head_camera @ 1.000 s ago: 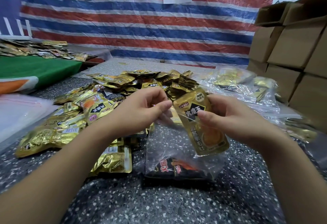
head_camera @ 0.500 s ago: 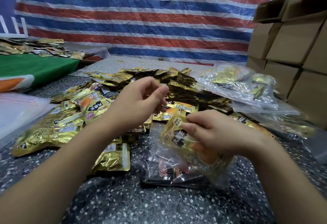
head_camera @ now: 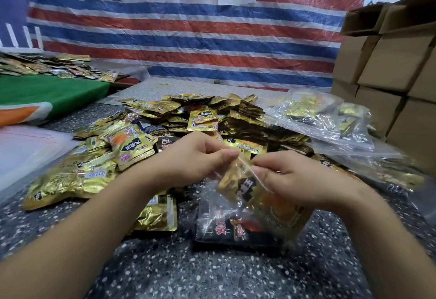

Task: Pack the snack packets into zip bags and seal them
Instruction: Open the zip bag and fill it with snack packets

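Note:
A clear zip bag [head_camera: 245, 206] stands in front of me on the speckled table. Inside it lie a gold snack packet [head_camera: 250, 187] and a black snack packet [head_camera: 226, 228]. My left hand [head_camera: 195, 159] pinches the bag's top edge at its left. My right hand [head_camera: 290, 178] pinches the same top edge just to the right, with both sets of fingertips nearly touching. A big heap of loose gold and black snack packets [head_camera: 179, 124] lies behind and to the left of my hands.
Filled zip bags [head_camera: 323, 114] are piled at the right, beside stacked cardboard boxes [head_camera: 389, 67]. Empty clear bags [head_camera: 26, 147] lie at the far left. A green cloth [head_camera: 47, 91] and more packets [head_camera: 47, 65] sit at the back left. A striped tarp hangs behind.
The gold packet, held above the bag a second ago, has gone down inside it. My right hand has let go of it and come up to the bag's top edge beside my left hand.

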Motion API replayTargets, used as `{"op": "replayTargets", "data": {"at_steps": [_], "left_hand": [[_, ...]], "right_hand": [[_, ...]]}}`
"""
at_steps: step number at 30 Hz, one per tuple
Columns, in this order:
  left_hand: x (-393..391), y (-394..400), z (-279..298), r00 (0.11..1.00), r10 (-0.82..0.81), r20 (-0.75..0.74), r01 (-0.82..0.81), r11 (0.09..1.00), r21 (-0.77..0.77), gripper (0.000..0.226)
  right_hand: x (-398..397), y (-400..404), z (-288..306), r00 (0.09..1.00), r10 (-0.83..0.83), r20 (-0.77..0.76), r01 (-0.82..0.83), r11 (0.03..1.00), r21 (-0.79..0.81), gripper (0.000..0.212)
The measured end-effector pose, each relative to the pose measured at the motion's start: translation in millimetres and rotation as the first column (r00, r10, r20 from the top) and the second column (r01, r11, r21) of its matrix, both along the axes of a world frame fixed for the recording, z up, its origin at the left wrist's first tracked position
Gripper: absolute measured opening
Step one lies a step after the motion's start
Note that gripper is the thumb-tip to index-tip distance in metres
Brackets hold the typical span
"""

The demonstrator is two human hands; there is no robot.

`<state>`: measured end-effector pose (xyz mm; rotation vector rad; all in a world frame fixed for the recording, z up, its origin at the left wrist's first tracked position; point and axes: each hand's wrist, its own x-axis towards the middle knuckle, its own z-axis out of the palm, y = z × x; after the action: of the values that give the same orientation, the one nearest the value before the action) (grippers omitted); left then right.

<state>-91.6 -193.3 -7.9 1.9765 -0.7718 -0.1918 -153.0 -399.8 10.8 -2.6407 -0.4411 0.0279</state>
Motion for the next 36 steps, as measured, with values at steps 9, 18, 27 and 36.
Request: {"op": "replayTargets", "data": {"at_steps": [9, 18, 27, 36], "left_hand": [[-2, -6, 6, 0.982, 0.179, 0.057, -0.142, 0.904, -0.402, 0.035], [-7, -7, 9, 0.969, 0.235, 0.073, -0.146, 0.788, -0.598, 0.034], [-28, -7, 28, 0.968, 0.202, 0.148, -0.020, 0.653, -0.757, 0.028], [-15, -13, 16, 0.975, 0.222, 0.004, -0.159, 0.709, -0.687, 0.030]], "right_hand": [[1, -5, 2, 0.885, -0.098, 0.455, -0.034, 0.961, 0.273, 0.048], [1, -8, 2, 0.797, -0.246, 0.552, 0.033, 0.930, 0.366, 0.033], [-5, 5, 11, 0.663, -0.382, 0.644, -0.264, 0.686, 0.678, 0.013], [2, -2, 9, 0.754, -0.475, 0.454, -0.087, 0.614, 0.785, 0.018]]}}
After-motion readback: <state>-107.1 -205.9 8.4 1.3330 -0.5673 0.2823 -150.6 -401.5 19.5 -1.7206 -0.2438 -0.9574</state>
